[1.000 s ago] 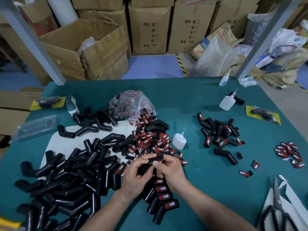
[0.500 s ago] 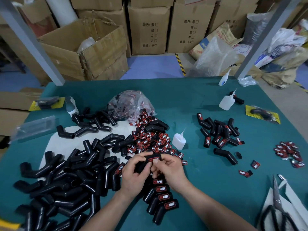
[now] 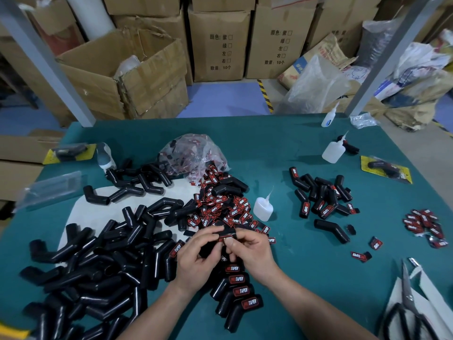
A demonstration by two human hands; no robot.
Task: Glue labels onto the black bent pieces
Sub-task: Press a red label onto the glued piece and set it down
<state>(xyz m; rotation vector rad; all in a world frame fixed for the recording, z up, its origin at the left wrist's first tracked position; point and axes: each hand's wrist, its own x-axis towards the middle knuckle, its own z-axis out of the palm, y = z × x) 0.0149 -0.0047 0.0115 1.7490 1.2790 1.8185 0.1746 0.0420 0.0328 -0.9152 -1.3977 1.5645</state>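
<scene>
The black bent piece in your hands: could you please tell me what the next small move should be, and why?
Probably press the label flat with the thumb of the right hand. The left hand grips the black bent piece, and the label sits on it under that thumb, partly hidden, so I cannot tell whether it is seated.

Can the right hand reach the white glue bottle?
Probably yes: the small white plastic glue bottle stands just beyond the right hand, nothing between, though it grips a black bent piece.
</scene>
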